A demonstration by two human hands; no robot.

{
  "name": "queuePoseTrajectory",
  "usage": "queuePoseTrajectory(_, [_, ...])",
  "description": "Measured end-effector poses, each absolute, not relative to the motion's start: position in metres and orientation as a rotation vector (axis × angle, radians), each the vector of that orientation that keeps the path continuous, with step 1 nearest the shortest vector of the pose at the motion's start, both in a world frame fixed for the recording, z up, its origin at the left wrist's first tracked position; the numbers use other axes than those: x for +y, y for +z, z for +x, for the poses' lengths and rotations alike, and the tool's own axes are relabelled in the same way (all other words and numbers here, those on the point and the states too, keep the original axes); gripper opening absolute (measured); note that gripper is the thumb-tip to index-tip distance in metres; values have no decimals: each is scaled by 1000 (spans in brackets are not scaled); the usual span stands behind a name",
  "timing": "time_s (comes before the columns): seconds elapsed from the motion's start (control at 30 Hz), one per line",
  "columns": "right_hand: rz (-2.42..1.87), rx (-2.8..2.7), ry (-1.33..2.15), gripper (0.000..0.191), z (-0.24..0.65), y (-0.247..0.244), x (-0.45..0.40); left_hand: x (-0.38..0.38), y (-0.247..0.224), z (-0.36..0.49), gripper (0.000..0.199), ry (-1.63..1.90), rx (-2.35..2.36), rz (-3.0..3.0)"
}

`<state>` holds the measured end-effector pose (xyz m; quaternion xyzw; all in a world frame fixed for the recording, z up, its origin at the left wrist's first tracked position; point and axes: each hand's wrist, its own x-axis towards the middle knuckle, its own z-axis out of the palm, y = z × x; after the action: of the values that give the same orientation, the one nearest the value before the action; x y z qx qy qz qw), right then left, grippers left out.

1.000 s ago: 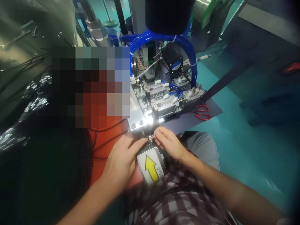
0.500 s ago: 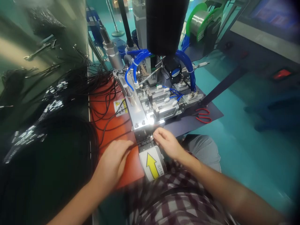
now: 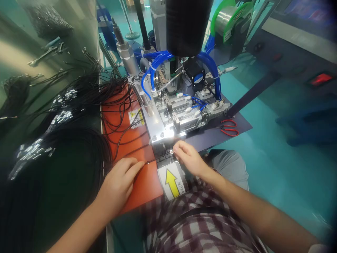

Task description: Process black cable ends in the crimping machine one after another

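Beyond both our hands stands the pneumatic machine [image 3: 184,116], all brushed, square-edged aluminium blocks, with glossy blue tubes [image 3: 216,80] arching over it. To the left of our left hand spreads a tangled heap of matte black cables [image 3: 86,102], glinting with bright tips, and under that hand lies the smooth orange-red base plate [image 3: 147,189]. Between our forearms, nearer our body than the fingertips, sits a rounded white cover [image 3: 163,179] bearing a flat yellow arrow [image 3: 172,182] that points away from us. Off to the right of our right hand, on the dark plate, rest snips with looped red handles [image 3: 233,135]. Our left hand [image 3: 119,182] is palm down, thumb and forefinger drawn together on one thin black cable [image 3: 155,160]; our right hand [image 3: 188,158] pinches at its far end, the exact contact hidden behind the knuckles. The cable lies between the two hands, its long axis running crosswise from left to right and slightly away from us, just beyond the cover. Smallest of all, a shiny metallic tip [image 3: 171,151] shows right beside our right fingertips, so the right hand is the nearer one to it.
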<state>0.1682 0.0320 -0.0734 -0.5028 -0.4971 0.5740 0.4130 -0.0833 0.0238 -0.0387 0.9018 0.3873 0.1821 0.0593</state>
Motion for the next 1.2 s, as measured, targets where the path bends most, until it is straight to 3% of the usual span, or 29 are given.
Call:
queuePoseTrajectory(0.3, [-1337, -1190, 1444, 32, 183, -77, 26, 20, -40, -80, 28, 629, 1316, 2916])
queuePoseTrajectory(0.8, [-1588, -1175, 1495, 41, 212, -121, -50, 41, -39, -68, 27, 696, 1557, 2535])
queuePoseTrajectory(1.2, [-1554, -1236, 1592, 46, 206, -144, -81, 55, -46, -60, 21, 686, 1779, 2390])
